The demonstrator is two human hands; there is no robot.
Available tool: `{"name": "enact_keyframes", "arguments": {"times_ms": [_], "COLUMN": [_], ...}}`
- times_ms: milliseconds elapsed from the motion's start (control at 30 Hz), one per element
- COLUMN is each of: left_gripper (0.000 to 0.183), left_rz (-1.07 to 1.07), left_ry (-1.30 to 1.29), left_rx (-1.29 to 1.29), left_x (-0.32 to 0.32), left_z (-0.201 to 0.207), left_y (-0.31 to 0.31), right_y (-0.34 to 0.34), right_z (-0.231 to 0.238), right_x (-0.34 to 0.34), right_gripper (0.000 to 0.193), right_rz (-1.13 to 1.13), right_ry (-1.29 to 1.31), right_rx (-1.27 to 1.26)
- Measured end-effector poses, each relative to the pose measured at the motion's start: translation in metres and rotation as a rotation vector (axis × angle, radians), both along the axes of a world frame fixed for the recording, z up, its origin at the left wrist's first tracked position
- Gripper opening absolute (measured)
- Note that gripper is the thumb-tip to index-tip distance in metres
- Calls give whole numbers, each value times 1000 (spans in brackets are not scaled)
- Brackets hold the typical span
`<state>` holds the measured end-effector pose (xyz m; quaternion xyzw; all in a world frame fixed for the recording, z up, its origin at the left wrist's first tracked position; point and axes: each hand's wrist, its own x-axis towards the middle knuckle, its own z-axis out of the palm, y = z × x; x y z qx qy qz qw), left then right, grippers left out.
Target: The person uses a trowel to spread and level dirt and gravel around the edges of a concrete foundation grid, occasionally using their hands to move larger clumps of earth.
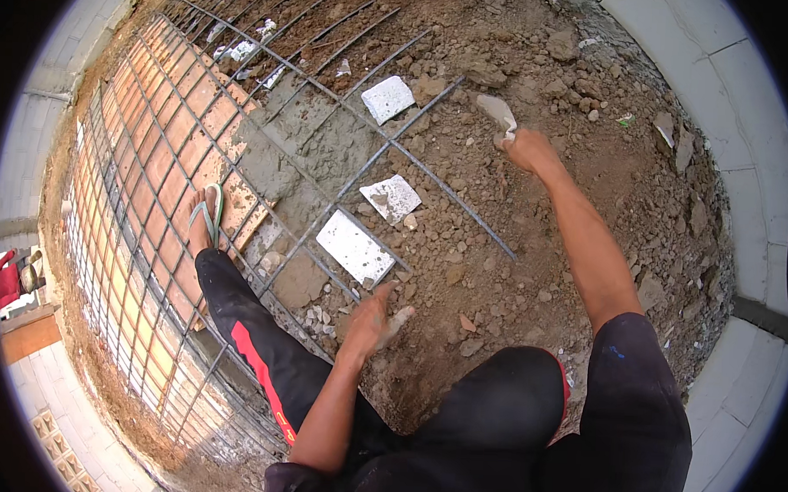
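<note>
From my distance, I saw mortar [337, 149] under only part of the mesh [389, 143]; right hand [526, 151] gripped a trowel [496, 112], left hand [372, 325] loosely open.

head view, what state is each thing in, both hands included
Right hand, closed around the trowel
Trowel, held, blade outward
Left hand, open, nothing visible in it
White slabs, lying apart, speckled
Steel bars, crossed in a grid
Concrete, spread out, wet-looking
Sandal, worn
Soil, loose, lumpy
</note>
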<state>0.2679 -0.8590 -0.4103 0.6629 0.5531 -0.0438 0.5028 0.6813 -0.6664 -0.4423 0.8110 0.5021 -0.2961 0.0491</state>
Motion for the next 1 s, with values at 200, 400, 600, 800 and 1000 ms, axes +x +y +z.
{"name": "enact_keyframes", "arguments": {"times_ms": [200, 400, 600, 800, 1000], "left_gripper": [80, 85, 83, 83, 87], "left_rz": [-71, -77, -96, -141, -71], "left_ry": [4, 24, 36, 66, 12], "left_rx": [91, -28, 10, 34, 0], "left_x": [20, 4, 9, 22, -2], "left_z": [10, 5, 4, -19, -9], "left_y": [5, 4, 3, -9, -7], "right_y": [-4, -54, -120, -63, -41], "right_z": [24, -5, 57, -18, -10], "right_x": [29, 16, 16, -16, -49], "right_gripper": [48, 48, 52, 49, 53], "right_rz": [-277, 69, 16, -197, -416], "right_ry": [-90, -48, 45, 162, 480], "right_rx": [412, 36, 29, 172, 233]}}
